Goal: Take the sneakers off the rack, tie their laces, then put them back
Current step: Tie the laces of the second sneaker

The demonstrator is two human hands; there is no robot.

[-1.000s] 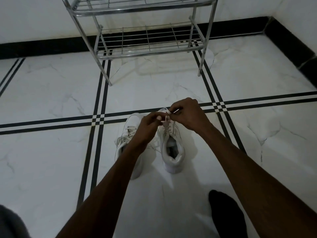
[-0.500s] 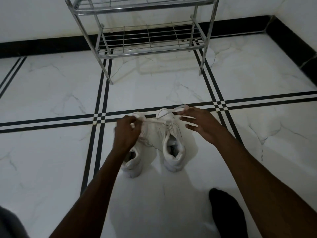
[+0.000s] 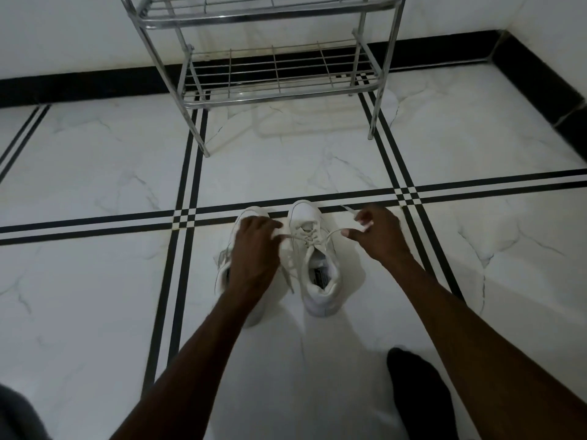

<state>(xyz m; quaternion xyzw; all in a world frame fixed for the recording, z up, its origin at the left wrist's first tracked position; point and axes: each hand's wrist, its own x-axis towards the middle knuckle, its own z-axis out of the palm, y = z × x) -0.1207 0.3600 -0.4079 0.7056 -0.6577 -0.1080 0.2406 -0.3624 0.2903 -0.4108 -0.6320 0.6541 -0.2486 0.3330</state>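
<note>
Forearms reach forward from the bottom of the view, past a dark-socked foot [image 3: 416,395] on the white marble floor with black inlay stripes [image 3: 317,173]. Beyond them, the left hand [image 3: 254,249] is closed around one end of a white lace [image 3: 327,235], covering most of the left white low-top sneaker [image 3: 251,214] under it; the right hand [image 3: 378,236] pinches the other end between thumb and fingers, pulling it out sideways. Both lace ends run from the right white sneaker [image 3: 317,271], which sits upright, toe pointing away, its collar open and a label visible inside; the lacing across its tongue looks snug but no bow shows, so the knot seems only begun. Whether the left shoe is tied is hidden by the hand. Farther on stands the chrome wire shoe rack [image 3: 279,87] against the wall, its lower shelf bare, so both sneakers are off it, tying is under way, and returning them remains.
</note>
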